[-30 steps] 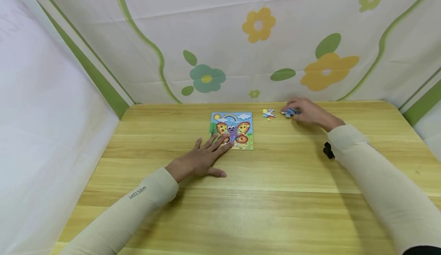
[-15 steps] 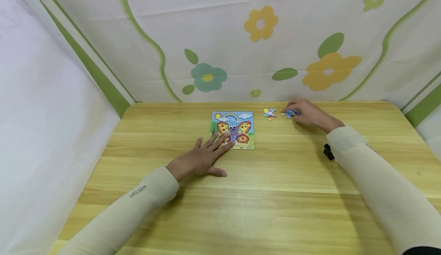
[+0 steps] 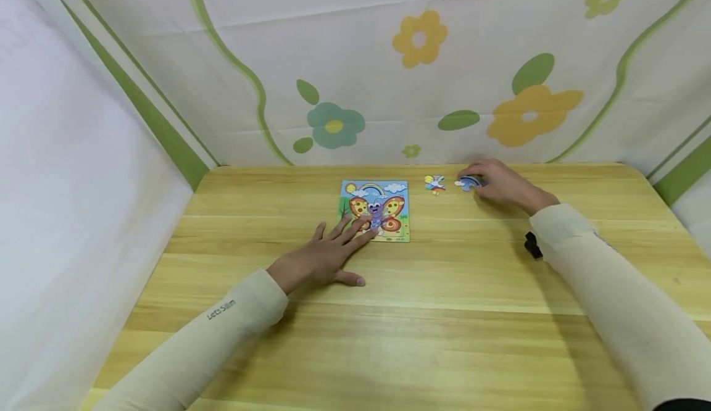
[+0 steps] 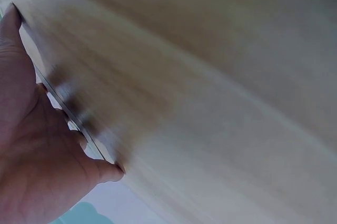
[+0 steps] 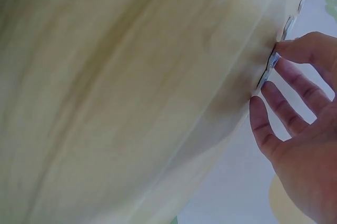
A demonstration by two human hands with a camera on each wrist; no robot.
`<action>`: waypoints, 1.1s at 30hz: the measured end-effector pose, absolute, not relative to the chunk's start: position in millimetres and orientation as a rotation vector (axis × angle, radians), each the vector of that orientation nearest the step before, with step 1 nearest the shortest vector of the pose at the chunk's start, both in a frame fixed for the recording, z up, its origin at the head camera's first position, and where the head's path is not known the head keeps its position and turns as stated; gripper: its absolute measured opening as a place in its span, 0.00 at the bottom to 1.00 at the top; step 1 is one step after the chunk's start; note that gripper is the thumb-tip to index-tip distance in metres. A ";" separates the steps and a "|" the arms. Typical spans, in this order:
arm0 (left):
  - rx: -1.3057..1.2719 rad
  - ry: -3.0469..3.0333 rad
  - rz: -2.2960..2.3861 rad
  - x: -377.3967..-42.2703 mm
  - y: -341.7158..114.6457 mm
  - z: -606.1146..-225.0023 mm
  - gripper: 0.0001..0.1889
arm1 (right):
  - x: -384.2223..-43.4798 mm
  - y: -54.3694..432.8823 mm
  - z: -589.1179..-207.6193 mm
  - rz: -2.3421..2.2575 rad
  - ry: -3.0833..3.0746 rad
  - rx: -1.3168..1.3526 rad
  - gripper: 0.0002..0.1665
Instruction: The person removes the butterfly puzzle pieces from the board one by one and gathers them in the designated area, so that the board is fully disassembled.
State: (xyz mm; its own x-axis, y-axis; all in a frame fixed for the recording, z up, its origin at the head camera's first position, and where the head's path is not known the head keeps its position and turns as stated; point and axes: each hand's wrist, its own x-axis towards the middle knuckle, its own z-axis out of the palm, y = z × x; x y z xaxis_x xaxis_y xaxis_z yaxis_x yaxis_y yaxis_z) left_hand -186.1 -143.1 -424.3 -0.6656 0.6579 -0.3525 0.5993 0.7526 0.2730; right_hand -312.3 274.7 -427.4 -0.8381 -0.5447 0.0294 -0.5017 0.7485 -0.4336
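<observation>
My left hand (image 3: 328,255) lies with spread, straight fingers on the lower left of a butterfly jigsaw puzzle (image 3: 395,187), its thumb on the table. The left wrist view shows that hand (image 4: 47,155) from the palm side, fingertips along the puzzle's thin edge. To the right, my right hand (image 3: 497,181) pinches a blue puzzle piece with a rainbow (image 3: 468,182) flat on the tabletop. In the right wrist view the hand's (image 5: 305,134) thumb and fingers meet the piece's edge (image 5: 267,70). Part of the piece is hidden under the fingers.
Several joined or touching colourful puzzle pieces (image 3: 435,184) lie between the puzzle and my right hand. A small black object (image 3: 532,245) shows beside the right sleeve. The wooden table (image 3: 422,337) ends at a flower-printed curtain (image 3: 378,78).
The right hand has shifted slightly to the right, and more of the rainbow piece now shows, turned more face up. The left hand stays on the puzzle.
</observation>
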 end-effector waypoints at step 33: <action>0.956 2.508 0.172 -185.9 -140.8 -422.1 0.52 | -308.2 280.9 -427.0 -0.658 2.831 -0.740 0.25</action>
State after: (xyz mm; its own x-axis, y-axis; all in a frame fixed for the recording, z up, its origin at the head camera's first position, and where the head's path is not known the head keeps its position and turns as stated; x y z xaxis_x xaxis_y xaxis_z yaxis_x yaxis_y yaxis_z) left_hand -185.9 -140.8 -422.1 -0.6599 0.6573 -0.3641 0.6016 0.7525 0.2681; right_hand -308.2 280.9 -427.0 -0.8689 -0.4943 -0.0263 -0.4321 0.7832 -0.4470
